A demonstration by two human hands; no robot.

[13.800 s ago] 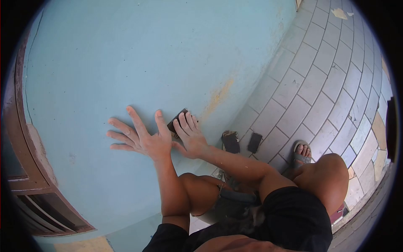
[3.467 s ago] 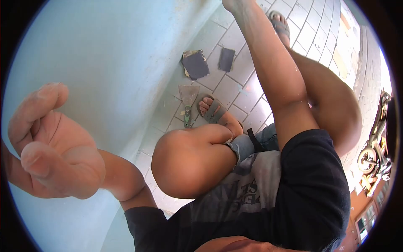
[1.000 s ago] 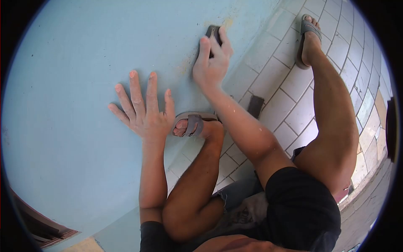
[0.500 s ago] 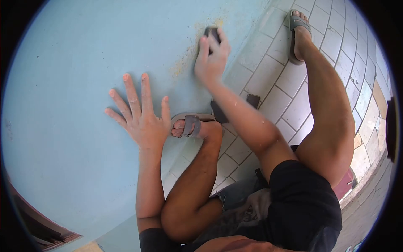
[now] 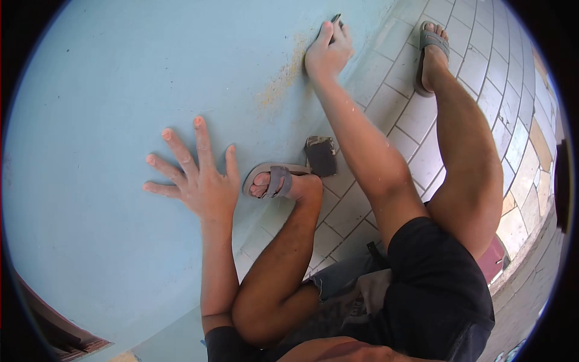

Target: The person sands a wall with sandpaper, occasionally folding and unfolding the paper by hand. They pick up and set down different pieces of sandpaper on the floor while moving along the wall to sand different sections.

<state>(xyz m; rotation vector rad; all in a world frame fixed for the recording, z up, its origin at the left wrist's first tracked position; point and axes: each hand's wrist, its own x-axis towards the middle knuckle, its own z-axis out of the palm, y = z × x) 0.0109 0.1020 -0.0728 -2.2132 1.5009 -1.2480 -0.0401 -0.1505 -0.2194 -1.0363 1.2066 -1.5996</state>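
Note:
My left hand (image 5: 208, 187) lies on the pale blue wall (image 5: 108, 90), its dusty fingers spread wide. Higher up and to the right, my right hand (image 5: 329, 57) is closed around a folded piece of dark sandpaper (image 5: 336, 22) at the wall, close to where it meets the floor. Mostly hidden by the fingers, the sandpaper shows only a thin dark edge. A worn, yellowish patch (image 5: 280, 81) marks the wall just left of my right hand.
A dark, ragged-edged rectangular piece (image 5: 321, 160) lies beside my sandalled foot (image 5: 274, 182) near the wall's base. My other foot (image 5: 433, 45) stands on the white tiled floor (image 5: 401, 148). A dark reddish object (image 5: 493, 260) sits behind my leg.
My right hand has moved up and right along the wall with the sandpaper, uncovering more of the dark piece on the floor. My left hand has shifted slightly, fingers still spread.

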